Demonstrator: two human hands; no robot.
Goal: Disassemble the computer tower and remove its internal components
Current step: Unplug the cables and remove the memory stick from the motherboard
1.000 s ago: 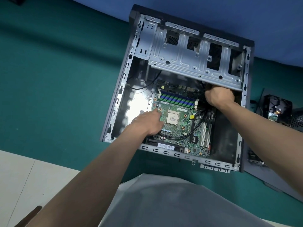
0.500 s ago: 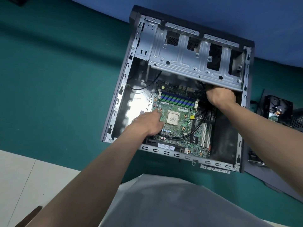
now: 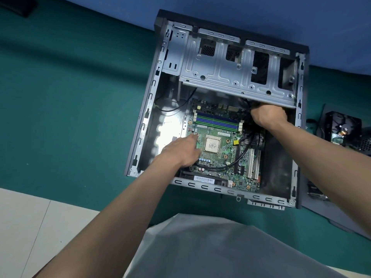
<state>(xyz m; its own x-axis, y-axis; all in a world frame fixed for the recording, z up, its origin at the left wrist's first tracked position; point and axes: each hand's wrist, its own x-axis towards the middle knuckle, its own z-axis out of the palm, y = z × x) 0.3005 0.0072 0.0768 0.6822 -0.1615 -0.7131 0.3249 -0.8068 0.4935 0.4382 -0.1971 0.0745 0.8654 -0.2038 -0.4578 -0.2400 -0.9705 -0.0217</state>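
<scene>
While the left hand [image 3: 180,151] lies flat on the motherboard [image 3: 220,135], the right hand [image 3: 269,115] is balled up at the board's far right corner. Left grip: slack, fingers straight & pressing on the board's left edge just beside the CPU [image 3: 212,145], holding nothing. Right grip: closed tight, fingers curled under round a black cable [image 3: 249,106] right below the lip of the drive cage [image 3: 220,77]; fingertips hidden, so can't see how much of it is in there.

Computer tower [image 3: 140,125] lies on its side on the green tabletop [image 3: 70,97], open side up, side panel off. Motherboard sits in the case bottom, near the person's side, w/ blue & green RAM slots [image 3: 216,121] btwn CPU and drive cage, white expansion slots [image 3: 253,165] to the right. A second black cable, the looped cable [image 3: 220,168], curves across the board below the CPU. Left bay of the case is bare metal.

Off to the right on the tabletop, apart from the case: a black fan unit [image 3: 339,125] w/ wires, and a dark flat panel [image 3: 331,213] partly under the right forearm. Grey shirt [image 3: 220,247] fills the bottom; pale floor [image 3: 30,227] at lower left.
</scene>
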